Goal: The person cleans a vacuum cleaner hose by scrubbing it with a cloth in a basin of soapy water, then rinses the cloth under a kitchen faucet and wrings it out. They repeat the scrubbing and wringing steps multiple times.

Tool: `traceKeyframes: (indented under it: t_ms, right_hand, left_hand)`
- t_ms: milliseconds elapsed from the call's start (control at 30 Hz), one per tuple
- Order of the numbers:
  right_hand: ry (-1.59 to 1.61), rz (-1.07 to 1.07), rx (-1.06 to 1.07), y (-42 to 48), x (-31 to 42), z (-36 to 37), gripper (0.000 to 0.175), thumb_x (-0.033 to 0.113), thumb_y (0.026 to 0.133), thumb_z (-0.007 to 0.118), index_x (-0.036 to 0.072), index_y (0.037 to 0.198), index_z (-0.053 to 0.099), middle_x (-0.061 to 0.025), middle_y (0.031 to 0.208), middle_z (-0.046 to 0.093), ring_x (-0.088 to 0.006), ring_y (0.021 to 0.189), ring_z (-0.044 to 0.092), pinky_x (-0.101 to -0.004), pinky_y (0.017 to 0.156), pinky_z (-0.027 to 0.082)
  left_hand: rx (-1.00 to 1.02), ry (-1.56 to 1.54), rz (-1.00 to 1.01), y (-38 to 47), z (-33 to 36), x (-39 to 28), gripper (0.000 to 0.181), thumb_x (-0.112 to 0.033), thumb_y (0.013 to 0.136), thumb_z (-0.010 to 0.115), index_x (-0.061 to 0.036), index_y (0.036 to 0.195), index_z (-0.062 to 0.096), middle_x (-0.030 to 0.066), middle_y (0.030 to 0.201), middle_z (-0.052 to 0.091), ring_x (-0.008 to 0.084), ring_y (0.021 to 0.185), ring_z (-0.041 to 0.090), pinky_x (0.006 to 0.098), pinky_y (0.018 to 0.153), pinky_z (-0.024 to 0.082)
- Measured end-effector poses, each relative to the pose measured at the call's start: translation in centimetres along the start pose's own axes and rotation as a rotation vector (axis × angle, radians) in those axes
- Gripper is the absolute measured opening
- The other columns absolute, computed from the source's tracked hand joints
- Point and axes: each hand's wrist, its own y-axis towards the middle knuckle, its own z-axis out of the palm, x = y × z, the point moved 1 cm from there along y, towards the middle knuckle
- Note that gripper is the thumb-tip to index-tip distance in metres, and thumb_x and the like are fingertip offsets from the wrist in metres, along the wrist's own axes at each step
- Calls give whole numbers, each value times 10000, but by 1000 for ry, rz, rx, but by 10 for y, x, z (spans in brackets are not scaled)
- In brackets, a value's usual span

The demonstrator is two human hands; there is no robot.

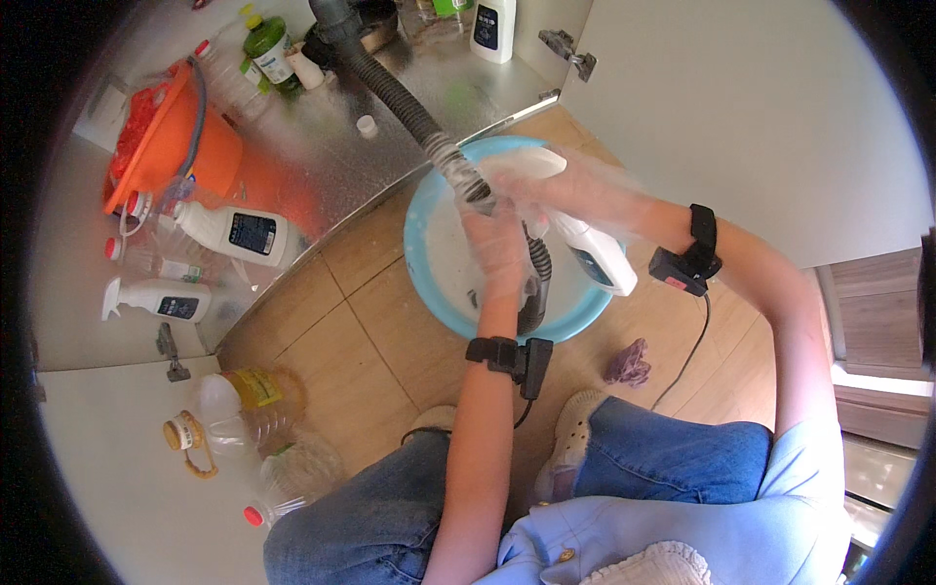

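My left hand (499, 245), in a thin clear plastic glove, grips a dark corrugated drain hose (395, 91) above a light blue plastic basin (423, 274). A whitish film coats the hose just above that hand. Below it the hose bends down into the basin, which holds cloudy liquid. My right hand (545, 183), also gloved and slightly blurred, is closed around the neck of a white spray bottle (601, 259). The bottle's head points towards the hose, and its labelled body hangs over the basin's right rim.
Inside the cabinet stand an orange bucket (186, 139), a green pump bottle (269, 47), white bottles (241, 230) and a white cap (367, 126). A cabinet door (716, 110) stands open at right. Oil jugs (252, 402) and a purple cloth (629, 363) lie on the floor.
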Motion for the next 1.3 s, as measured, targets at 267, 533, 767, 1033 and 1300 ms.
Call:
traceKeyframes:
  t_ms: [267, 533, 767, 1033, 1300]
  right_hand:
    - [100, 65, 24, 3, -3, 0, 386, 359, 924, 690, 41, 1142, 668, -29, 910, 670, -97, 722, 586, -273, 598, 478]
    - [33, 121, 18, 0, 1, -6, 362, 328, 943, 675, 50, 1174, 650, -7, 897, 645, -98, 730, 574, -262, 632, 468]
    - [13, 193, 19, -1, 3, -5, 381, 397, 954, 659, 57, 1126, 662, 10, 875, 633, -98, 708, 558, -270, 641, 461]
    - [19, 127, -1, -11, 15, -13, 444, 406, 946, 662, 74, 1241, 640, -5, 979, 651, -100, 777, 562, -268, 718, 472]
    - [-37, 118, -18, -6, 3, -11, 358, 397, 947, 653, 70, 1092, 664, 11, 808, 597, -104, 742, 555, -258, 657, 428]
  left_hand:
    - [3, -20, -28, -9, 1, -15, 486, -144, 961, 646, 28, 1360, 428, 128, 1168, 647, 215, 1064, 642, 343, 931, 498]
    - [-14, -36, -88, -5, 6, -10, 519, -156, 929, 687, 8, 1349, 430, 138, 1121, 653, 239, 998, 660, 370, 886, 521]
    - [82, -291, -79, -7, 19, -1, 566, -172, 891, 715, 11, 1345, 432, 156, 1067, 680, 285, 942, 695, 382, 839, 540]
    - [-62, 117, 10, 3, 23, 10, 569, -119, 865, 698, 16, 1351, 434, 197, 1103, 673, 338, 1002, 687, 431, 866, 529]
    - [-52, 49, 28, 8, 26, 17, 568, -79, 832, 686, -14, 1343, 448, 187, 1102, 672, 348, 1000, 685, 435, 860, 527]
